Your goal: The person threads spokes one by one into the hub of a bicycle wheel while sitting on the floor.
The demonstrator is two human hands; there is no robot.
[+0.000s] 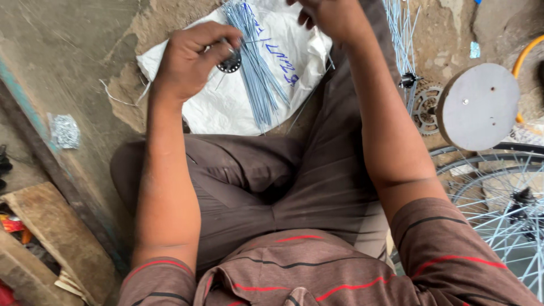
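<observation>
The left hand (190, 59) is clenched around a small dark wheel hub (229, 62), fingers curled over its flange, held just above a white sack (226, 105) spread on the dirt floor at the far side. The right hand (334, 17), further right and partly cut off at the far edge, has its fingers bent, though whether it pinches anything I cannot tell. A bundle of loose spokes (258, 68) lies on the sack between the hands, and spoked wheels (498, 198) sit at the near right beside a round grey disc (479, 105)
</observation>
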